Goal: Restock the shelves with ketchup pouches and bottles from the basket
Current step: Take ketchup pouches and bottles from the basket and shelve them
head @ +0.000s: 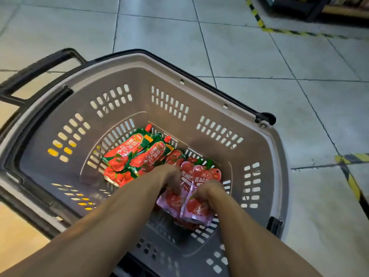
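A grey plastic shopping basket [199, 92] stands on the floor below me. At its bottom lie several red-and-green ketchup pouches [137, 154] with red spouts, on the left. To their right sit pink ketchup pouches [191, 208]. Both my arms reach down into the basket. My left hand [169, 174] grips the left pink pouch from above. My right hand [209, 190] grips the right pink pouch at its middle. No bottles show in the basket.
The basket has a black pull handle [40, 68] at the upper left and black rim fittings [266, 117]. Grey floor tiles surround it. Yellow-black hazard tape [257, 17] runs on the floor at top right and at the right edge. A shelf base [319, 7] shows top right.
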Demonstrator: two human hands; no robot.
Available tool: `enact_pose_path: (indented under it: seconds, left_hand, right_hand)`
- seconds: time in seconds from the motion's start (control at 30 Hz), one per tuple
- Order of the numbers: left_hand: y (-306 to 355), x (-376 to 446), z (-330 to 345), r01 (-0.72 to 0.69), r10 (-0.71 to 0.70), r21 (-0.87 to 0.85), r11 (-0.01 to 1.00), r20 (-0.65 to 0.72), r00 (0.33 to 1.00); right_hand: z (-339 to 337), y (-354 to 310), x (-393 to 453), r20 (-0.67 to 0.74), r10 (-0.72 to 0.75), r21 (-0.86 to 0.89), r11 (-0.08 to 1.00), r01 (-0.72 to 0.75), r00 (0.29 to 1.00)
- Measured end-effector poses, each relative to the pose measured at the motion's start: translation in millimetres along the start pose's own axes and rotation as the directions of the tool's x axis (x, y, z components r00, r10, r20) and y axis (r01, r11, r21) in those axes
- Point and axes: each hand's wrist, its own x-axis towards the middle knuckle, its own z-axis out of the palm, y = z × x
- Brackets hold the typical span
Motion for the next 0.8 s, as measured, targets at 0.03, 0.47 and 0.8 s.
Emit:
enact_pose_path:
  seconds: [0.03, 0.47, 0.8]
  left_hand:
    - [-3, 2, -1, 0.012, -0.011, -0.040, 0.999, 0.019, 1.000]
    - [-25, -27, -23, 0.029, -0.037, -0.258, 0.966, -0.024, 0.999]
    - [-55, -136, -43, -0.272, 0.098, -0.668, 0.693, -0.286, 0.953]
  right_hand:
    - [1, 1, 1, -0.010, -0.013, 0.023, 1.000, 0.013, 1.000]
    - [-12, -9, -13, 0.024, -0.066, 0.214, 0.975, 0.059, 0.998]
    - [-59, -28, -94, 0.012, -0.394, 0.556, 0.767, 0.322, 0.919]
